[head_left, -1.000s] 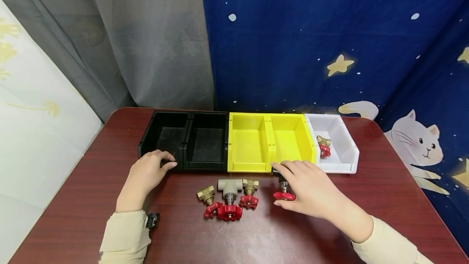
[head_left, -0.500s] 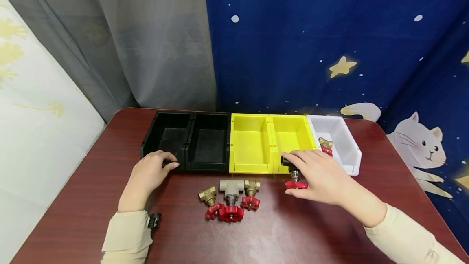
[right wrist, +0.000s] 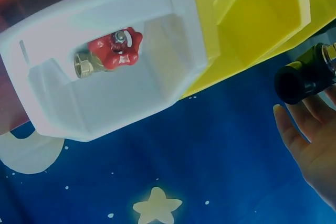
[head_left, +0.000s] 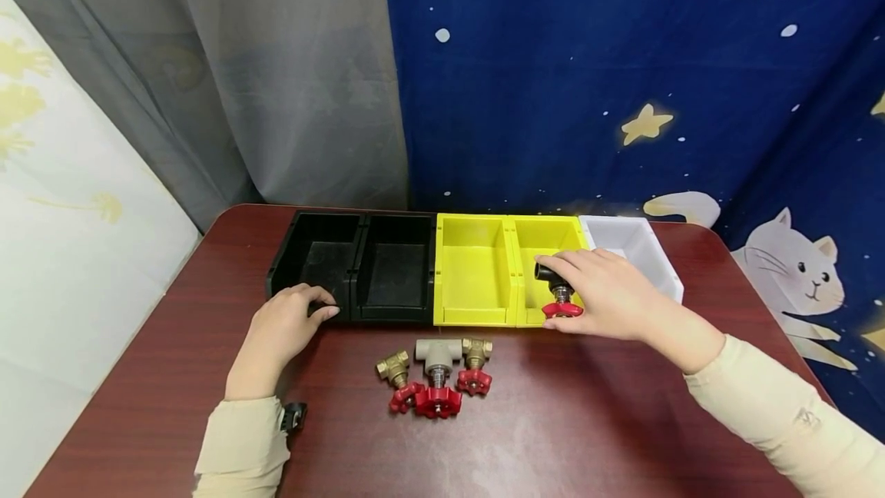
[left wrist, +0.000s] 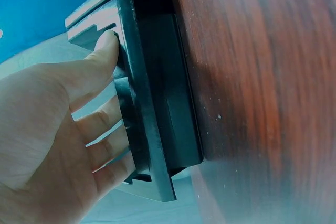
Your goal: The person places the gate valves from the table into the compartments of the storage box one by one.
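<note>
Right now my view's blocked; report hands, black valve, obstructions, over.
Right hand holding black valve by rightmost yellow bin, off table. Left hand at leftmost black bin. Three other valves on table, apart from right hand.

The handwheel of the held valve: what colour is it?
The handwheel is red, best seen in the head view.

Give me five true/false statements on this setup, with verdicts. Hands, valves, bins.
1. The right hand holds a black valve. True.
2. The white bin has nothing in it. False: a brass valve lies inside.
3. The left hand touches the leftmost black bin. True.
4. Two yellow bins stand next to each other. True.
5. The grey valve is in a yellow bin. False: it lies on the table between two brass valves.
</note>
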`<state>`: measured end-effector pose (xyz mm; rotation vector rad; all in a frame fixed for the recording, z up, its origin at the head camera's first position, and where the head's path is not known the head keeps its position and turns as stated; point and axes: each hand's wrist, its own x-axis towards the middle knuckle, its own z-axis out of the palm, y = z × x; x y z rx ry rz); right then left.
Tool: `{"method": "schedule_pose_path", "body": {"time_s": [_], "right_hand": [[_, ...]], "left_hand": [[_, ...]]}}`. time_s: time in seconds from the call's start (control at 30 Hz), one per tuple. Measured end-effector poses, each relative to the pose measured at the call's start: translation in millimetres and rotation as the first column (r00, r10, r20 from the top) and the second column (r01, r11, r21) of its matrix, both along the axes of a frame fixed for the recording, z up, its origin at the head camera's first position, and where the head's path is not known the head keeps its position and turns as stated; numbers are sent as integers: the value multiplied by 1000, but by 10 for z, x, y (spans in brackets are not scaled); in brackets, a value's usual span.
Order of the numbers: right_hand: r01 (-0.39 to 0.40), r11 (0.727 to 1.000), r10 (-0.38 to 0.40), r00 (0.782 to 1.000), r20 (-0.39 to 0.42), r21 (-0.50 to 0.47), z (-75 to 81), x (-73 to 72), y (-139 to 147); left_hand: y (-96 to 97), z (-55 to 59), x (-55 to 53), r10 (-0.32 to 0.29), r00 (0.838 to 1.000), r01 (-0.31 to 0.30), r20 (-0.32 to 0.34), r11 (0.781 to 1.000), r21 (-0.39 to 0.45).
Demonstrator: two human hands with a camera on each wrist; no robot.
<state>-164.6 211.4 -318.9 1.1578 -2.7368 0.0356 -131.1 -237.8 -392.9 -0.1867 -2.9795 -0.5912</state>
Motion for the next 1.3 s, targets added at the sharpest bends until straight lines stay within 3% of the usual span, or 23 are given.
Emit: {"method": "schedule_pose_path", "body": {"time_s": [0.3,0.8,1.17,1.3], "right_hand": [[45,998,-47,998,48,47,17,-257,20],[91,990,-104,988,111,111,-97,-644,31],[139,978,-166,971,174,158,-152,-852,-40],[147,972,-187,955,231,182,-188,-894,-92]], "left_hand": [[4,18,3,1,1000,-1,2,1000,-1],[7,3,1,8,1000,-8,-3,1000,-5],[3,6,-2,7,1000,-7,-1,1000,-10],[0,5,0,7,1000,-7,-1,1000,-8]]}}
